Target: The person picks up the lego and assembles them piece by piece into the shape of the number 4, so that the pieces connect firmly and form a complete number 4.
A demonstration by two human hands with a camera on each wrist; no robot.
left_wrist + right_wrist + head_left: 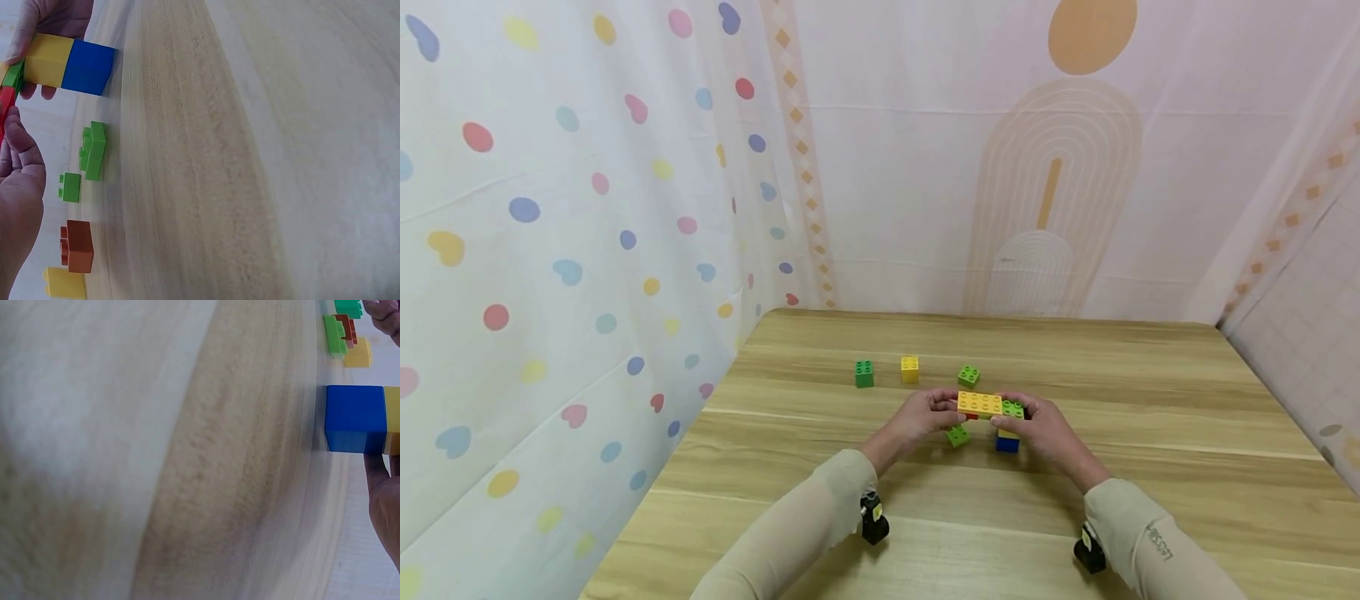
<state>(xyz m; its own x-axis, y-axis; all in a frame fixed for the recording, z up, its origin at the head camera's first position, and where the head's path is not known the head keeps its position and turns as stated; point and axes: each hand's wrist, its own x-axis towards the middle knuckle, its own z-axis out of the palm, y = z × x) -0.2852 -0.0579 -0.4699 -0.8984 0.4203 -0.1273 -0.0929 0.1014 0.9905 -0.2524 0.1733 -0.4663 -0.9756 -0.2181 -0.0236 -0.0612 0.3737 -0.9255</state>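
Nearest the camera are 2 beige sleeves, the left sleeve (pixel 782 529) and the right sleeve (pixel 1165 537), each with a small black camera at its cuff, left (pixel 873 518) and right (pixel 1089 550). Past them, 2 hands hold 1 brick build (pixel 989 407) above the middle of the wooden table (pixel 985 517). The left hand (pixel 921 418) pinches its left end, with fingertips at the red brick (pixel 7 103); the right hand (pixel 1043 423) grips its right end, thumb on the near side and fingers behind.

On top, the long yellow brick (pixel 973 401) has its long axis running left to right, nearly level, its 2 rows of 4 studs facing up. A lime brick (pixel 1013 408) shows just right of it. Below that end, a yellow block (pixel 49 60) and a blue block (pixel 89 67) form an upright column, blue end pointing down at the table; whether it touches cannot be told.

Loose nearby lie a near lime piece (pixel 957 436), a far lime piece (pixel 968 377), a small yellow cube (pixel 910 370), a dark-green cube (pixel 864 374) and, in the left wrist view, a brown brick (pixel 79 247).
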